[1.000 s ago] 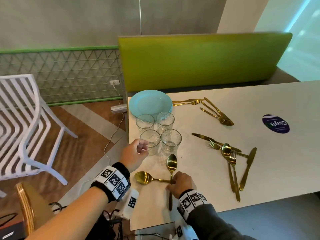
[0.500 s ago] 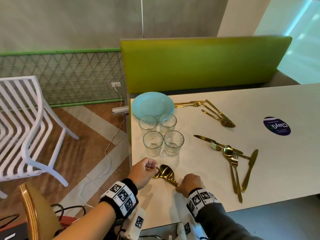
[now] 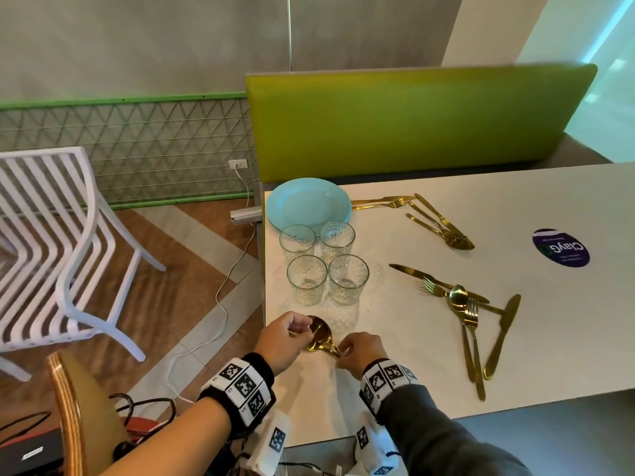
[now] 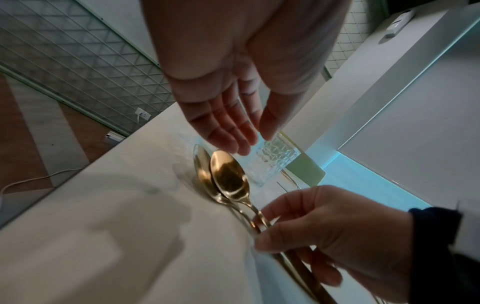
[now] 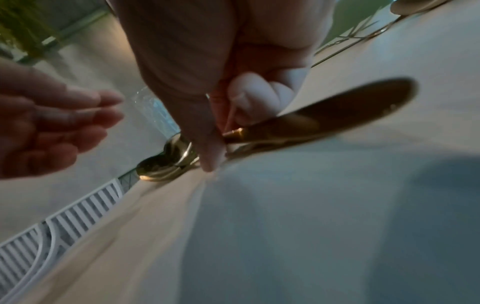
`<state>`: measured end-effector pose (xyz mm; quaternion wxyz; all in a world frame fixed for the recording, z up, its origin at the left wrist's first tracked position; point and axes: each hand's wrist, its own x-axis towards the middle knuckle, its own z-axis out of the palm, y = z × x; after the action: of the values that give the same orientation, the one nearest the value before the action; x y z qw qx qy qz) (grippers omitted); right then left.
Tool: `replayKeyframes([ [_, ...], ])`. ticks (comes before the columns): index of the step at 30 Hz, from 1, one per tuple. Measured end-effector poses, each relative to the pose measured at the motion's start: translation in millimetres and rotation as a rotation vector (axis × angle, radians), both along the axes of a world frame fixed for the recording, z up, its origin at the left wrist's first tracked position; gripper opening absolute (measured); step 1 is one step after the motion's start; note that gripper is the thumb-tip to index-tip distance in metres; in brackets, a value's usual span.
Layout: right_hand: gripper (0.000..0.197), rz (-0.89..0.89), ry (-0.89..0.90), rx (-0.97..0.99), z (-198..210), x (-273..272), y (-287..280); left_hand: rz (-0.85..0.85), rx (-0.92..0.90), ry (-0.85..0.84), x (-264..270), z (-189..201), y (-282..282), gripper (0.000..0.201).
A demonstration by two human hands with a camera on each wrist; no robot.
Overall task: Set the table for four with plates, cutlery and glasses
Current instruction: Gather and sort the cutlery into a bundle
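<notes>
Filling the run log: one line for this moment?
right hand: pinches two gold spoons | left hand: open above bowls | glasses: grouped

Two gold spoons [image 4: 226, 179] – bowls overlapping, handles pinched – near table edge.

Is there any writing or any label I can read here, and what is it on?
"Clay": large white letters, upside down from here, on the round dark blue sticker on the table; its last character and small print are unreadable.
Wristbands: black-and-white square codes, no words.
</notes>
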<state>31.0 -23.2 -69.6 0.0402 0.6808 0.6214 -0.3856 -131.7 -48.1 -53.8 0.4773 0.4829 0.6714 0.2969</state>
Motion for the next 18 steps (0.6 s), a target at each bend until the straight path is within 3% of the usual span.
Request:
replayKeyframes([
  [10,0.026,0.007,-0.107,0.027,9,4,0,-0.065,-0.017,0.013,16,12,2,0.011],
  [14,0.018,-0.003,0.031,0.043,24,18,-1,-0.142,-0.096,0.018,29,22,-4,0.011],
  [18,0.016,-0.203,0.286,0.145,49,37,-12,-0.242,-0.126,-0.009,55,39,-7,0.028],
])
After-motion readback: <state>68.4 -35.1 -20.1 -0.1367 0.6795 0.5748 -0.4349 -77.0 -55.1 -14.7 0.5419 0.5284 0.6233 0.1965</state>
